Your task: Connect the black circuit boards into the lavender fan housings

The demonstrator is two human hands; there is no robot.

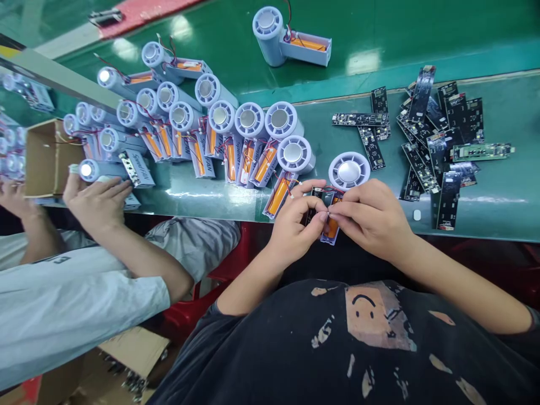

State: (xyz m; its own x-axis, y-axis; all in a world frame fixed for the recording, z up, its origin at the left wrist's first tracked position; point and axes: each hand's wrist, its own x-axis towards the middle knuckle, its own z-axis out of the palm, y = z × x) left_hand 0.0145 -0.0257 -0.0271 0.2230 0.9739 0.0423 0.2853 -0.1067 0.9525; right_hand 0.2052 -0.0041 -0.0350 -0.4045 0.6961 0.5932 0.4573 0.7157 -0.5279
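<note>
A lavender handheld fan [349, 170] lies at the table edge in front of me, its round head away from me. Its open handle [328, 241] points towards me and shows an orange battery [332, 226]. My left hand [295, 225] is closed around a black circuit board [311, 214] beside the handle. Over the handle, the fingertips of my right hand [373, 219] meet those of the left at a small pale wire connector [328, 212], largely hidden by the fingers. Thin red and dark wires run between the fan head and my fingers.
Several similar fans [295, 154] with exposed batteries stand in rows to the left. Loose circuit boards [442, 140] are piled on the right, near a small white piece [417, 215]. Another fan [269, 36] lies farther back. A co-worker's hand [101, 202] holds a fan at left.
</note>
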